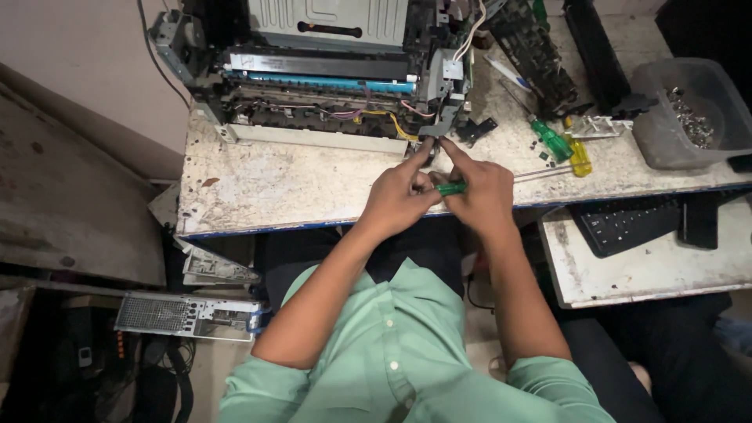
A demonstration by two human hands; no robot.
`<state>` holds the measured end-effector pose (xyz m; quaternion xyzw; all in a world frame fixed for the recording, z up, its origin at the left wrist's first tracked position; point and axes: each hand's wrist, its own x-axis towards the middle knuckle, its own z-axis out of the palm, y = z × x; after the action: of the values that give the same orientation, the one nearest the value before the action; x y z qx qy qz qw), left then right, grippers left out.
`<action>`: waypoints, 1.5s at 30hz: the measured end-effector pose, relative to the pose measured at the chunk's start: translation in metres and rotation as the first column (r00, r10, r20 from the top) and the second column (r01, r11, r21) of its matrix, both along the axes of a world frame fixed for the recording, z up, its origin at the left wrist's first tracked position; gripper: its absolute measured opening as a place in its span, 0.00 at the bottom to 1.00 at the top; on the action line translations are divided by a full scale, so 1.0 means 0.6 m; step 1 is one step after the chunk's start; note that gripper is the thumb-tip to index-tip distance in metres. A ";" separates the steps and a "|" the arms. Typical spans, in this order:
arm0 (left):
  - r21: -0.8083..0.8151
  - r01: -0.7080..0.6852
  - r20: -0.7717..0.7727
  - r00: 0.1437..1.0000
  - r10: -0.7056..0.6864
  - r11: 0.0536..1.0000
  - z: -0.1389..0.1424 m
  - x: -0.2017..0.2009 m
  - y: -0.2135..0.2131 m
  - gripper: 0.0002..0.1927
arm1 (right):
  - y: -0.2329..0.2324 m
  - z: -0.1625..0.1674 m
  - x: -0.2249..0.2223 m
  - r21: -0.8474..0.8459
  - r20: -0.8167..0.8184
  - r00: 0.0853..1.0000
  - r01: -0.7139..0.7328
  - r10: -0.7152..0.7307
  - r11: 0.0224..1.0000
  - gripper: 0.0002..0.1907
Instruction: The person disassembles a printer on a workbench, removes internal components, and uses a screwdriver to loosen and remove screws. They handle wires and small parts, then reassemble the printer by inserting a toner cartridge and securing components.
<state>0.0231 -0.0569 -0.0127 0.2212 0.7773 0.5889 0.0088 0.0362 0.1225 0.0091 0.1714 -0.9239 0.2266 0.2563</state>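
Here, both hands meet near the table's [266, 188] front edge. The right hand [479, 192] wraps a green screwdriver [451, 188], lying sideways, tip toward the left hand [399, 196]. Left fingers pinch a small part by the open printer [329, 86]. More screwdrivers [565, 147] lie to the right.

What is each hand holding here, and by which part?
Right hand grips a green-handled screwdriver by its handle; left hand steadies it there.

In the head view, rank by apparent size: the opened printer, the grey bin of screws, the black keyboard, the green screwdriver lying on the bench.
1. opened printer
2. grey bin
3. black keyboard, close to the bin, so unsure
4. green screwdriver
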 end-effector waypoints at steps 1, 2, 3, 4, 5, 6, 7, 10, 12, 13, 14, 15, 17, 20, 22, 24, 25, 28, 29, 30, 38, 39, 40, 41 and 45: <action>-0.009 -0.005 0.007 1.000 0.005 1.000 0.000 0.000 0.000 0.45 | -0.004 -0.002 0.003 -0.009 -0.006 1.000 0.029 -0.029 1.000 0.32; -0.018 -0.009 0.012 1.000 0.010 1.000 0.000 0.000 0.000 0.45 | -0.007 -0.002 0.004 -0.019 -0.014 0.998 0.058 -0.058 0.998 0.32; -0.008 -0.011 0.008 1.000 0.011 1.000 -0.001 -0.001 0.000 0.45 | -0.009 -0.003 0.005 -0.042 -0.004 0.999 0.053 -0.053 0.998 0.32; 0.001 -0.011 0.010 1.000 0.011 1.000 -0.001 -0.001 0.000 0.45 | -0.010 -0.004 0.006 -0.066 0.011 0.999 0.051 -0.050 0.997 0.32; 0.008 -0.008 0.015 1.000 0.008 1.000 -0.002 -0.001 0.000 0.45 | -0.011 -0.005 0.006 -0.091 0.030 0.998 0.052 -0.049 0.995 0.33; 0.012 -0.014 0.007 1.000 0.014 1.000 -0.002 -0.001 0.000 0.44 | -0.010 -0.005 0.006 -0.079 0.024 0.999 0.045 -0.043 0.996 0.33; 0.014 -0.021 0.000 1.000 0.021 1.000 -0.003 -0.001 0.000 0.44 | -0.010 -0.006 0.006 -0.067 0.019 0.999 0.037 -0.036 0.997 0.33; -0.011 -0.031 -0.009 0.999 0.031 0.999 -0.003 -0.001 -0.001 0.43 | -0.006 -0.008 0.004 -0.059 -0.016 1.000 0.010 -0.011 0.998 0.36; -0.022 -0.032 -0.016 0.999 0.032 0.999 -0.002 0.000 -0.001 0.43 | -0.005 -0.009 0.005 -0.057 -0.016 1.000 0.008 -0.009 0.998 0.37; -0.021 -0.031 -0.026 0.999 0.031 0.999 -0.001 0.000 -0.002 0.43 | -0.005 -0.009 0.006 -0.056 -0.004 1.000 0.015 -0.016 0.998 0.37; -0.019 -0.031 -0.037 0.999 0.030 0.999 0.000 0.000 -0.002 0.42 | -0.006 -0.010 0.007 -0.054 0.006 1.000 0.023 -0.023 0.998 0.37; -0.023 -0.032 -0.046 0.998 0.031 0.999 0.000 0.000 -0.001 0.42 | -0.007 -0.010 0.009 -0.045 -0.041 0.999 0.004 -0.005 0.999 0.36; -0.033 -0.035 -0.063 0.997 0.033 0.999 0.001 0.001 -0.001 0.41 | -0.009 -0.010 0.011 -0.027 -0.131 0.991 -0.034 0.030 0.999 0.36; -0.021 -0.039 -0.063 0.997 0.038 0.999 0.003 0.002 -0.001 0.41 | -0.010 -0.008 0.009 0.034 -0.105 0.994 0.019 -0.016 0.999 0.32; -0.026 -0.035 -0.079 0.996 0.033 0.999 0.004 0.003 0.000 0.41 | -0.005 -0.003 0.003 0.092 -0.137 0.990 0.052 -0.039 0.994 0.30; -0.043 -0.052 -0.099 0.994 0.048 0.998 0.008 0.006 0.002 0.40 | 0.003 0.004 -0.004 0.155 -0.160 0.987 0.040 -0.015 0.987 0.29; -0.057 -0.071 -0.110 0.992 0.064 0.996 0.010 0.009 0.003 0.39 | 0.008 0.008 -0.009 0.188 -0.166 0.986 0.013 0.019 0.982 0.30; -0.065 -0.115 -0.154 0.983 0.104 0.991 0.018 0.018 0.005 0.34 | 0.017 0.018 -0.015 0.246 -0.176 0.981 -0.041 0.086 0.968 0.32; -0.061 -0.126 -0.167 0.979 0.114 0.990 0.021 0.020 0.005 0.33 | 0.018 0.020 -0.014 0.259 -0.176 0.979 -0.054 0.102 0.964 0.32; -0.017 -0.134 -0.173 0.976 0.129 0.991 0.024 0.022 0.004 0.29 | 0.017 0.023 -0.014 0.275 -0.167 0.981 -0.051 0.100 0.960 0.32; 0.228 -0.163 -0.077 0.980 0.184 0.960 0.026 0.021 -0.005 0.14 | 0.022 0.041 -0.032 0.385 -0.070 0.986 -0.113 0.151 0.916 0.21; 0.252 -0.160 -0.071 0.980 0.183 0.954 0.025 0.019 -0.005 0.14 | 0.024 0.040 -0.034 0.385 -0.088 0.983 -0.115 0.161 0.916 0.22; 0.277 -0.157 -0.066 0.981 0.182 0.948 0.024 0.017 -0.005 0.13 | 0.027 0.037 -0.035 0.385 -0.109 0.979 -0.116 0.170 0.915 0.22; 0.301 -0.155 -0.059 0.982 0.181 0.941 0.022 0.016 -0.005 0.13 | 0.030 0.033 -0.035 0.386 -0.127 0.975 -0.119 0.181 0.915 0.23; 0.214 -0.168 -0.038 0.983 0.180 0.962 0.020 0.019 -0.004 0.11 | 0.060 0.016 -0.020 0.383 -0.180 0.966 -0.107 0.188 0.917 0.24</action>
<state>0.0345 -0.0595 -0.0007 0.1684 0.7271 0.6596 -0.0884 0.0243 0.1582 0.0189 0.3094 -0.9015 0.0474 0.2989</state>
